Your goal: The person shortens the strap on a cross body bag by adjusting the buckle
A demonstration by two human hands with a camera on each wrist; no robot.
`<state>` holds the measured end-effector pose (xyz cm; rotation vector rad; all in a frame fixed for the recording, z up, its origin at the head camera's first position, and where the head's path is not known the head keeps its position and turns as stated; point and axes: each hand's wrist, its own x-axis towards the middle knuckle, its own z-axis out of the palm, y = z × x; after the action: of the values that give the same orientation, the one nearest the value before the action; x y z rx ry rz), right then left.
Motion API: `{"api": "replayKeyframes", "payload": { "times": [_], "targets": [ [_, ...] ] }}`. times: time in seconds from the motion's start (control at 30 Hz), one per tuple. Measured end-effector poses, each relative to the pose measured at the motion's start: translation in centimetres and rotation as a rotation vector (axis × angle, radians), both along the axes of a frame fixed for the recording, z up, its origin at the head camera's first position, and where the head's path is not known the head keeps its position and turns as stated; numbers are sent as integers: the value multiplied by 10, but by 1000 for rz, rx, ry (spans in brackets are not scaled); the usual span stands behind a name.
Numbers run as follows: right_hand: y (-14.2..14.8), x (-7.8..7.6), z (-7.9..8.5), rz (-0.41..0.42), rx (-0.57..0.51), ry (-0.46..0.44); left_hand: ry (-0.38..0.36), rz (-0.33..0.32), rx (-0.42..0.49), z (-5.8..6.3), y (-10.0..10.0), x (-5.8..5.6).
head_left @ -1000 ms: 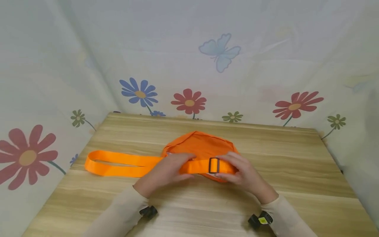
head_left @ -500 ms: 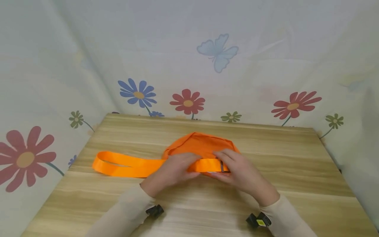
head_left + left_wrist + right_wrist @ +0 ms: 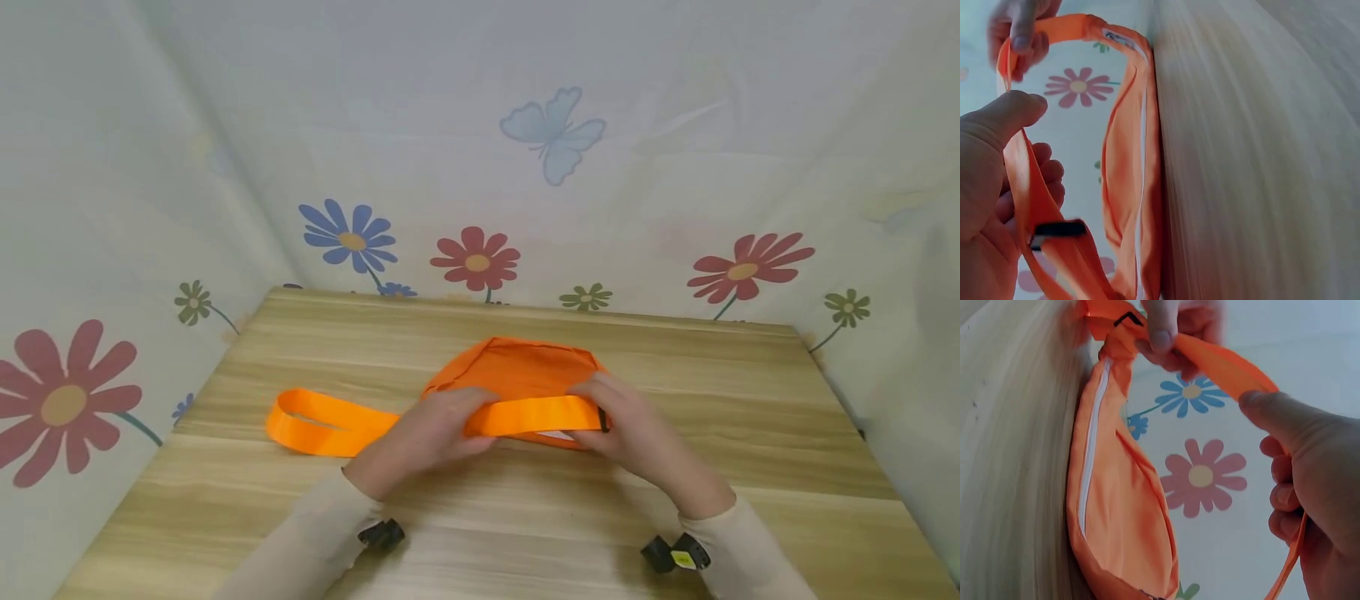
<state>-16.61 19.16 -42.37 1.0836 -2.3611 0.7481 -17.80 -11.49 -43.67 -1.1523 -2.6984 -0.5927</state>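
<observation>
An orange waist bag lies on the wooden table, its white zipper facing the near side. My left hand pinches the orange strap between thumb and fingers. My right hand grips the same strap farther right, and the stretch between them is taut above the bag's front. A black slide buckle shows at the right fingers, partly hidden by them. Another black buckle sits on the strap near the bag's left end. The strap's loose loop trails out to the left.
The wood-grain table reaches back to a pale cloth backdrop printed with flowers and a butterfly. Cloth hangs at both sides too. Small black devices are worn at the wrists.
The slide buckle has moved right, from between the hands to the right fingers. The strap loop at the left has shortened and drawn in toward the bag. The right hand has shifted slightly right.
</observation>
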Motion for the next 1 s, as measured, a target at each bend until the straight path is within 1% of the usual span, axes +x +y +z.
{"api": "replayKeyframes", "payload": {
  "times": [0.13, 0.2, 0.27, 0.43, 0.57, 0.73, 0.87, 1.0],
  "targets": [
    [13, -2, 0, 8, -47, -25, 19, 3, -16, 0, -9, -1],
    [20, -3, 1, 10, -61, -38, 39, -2, -18, -1, -13, -2],
    [26, -3, 2, 6, -68, -55, 44, -1, -22, -3, -19, -2],
    [45, -1, 6, -32, -74, -93, 26, 5, -40, -4, -31, -4],
    [59, 0, 6, -60, -74, -113, 52, -17, -62, -5, -42, -6],
    [75, 1, 5, -71, -92, -127, 46, -44, -79, -8, -53, -7],
    [86, 2, 3, -111, -108, -155, 35, -28, -94, -9, -61, -7],
    [97, 3, 0, -153, -111, -175, 56, -3, -104, -9, -71, -7]
  ]
}}
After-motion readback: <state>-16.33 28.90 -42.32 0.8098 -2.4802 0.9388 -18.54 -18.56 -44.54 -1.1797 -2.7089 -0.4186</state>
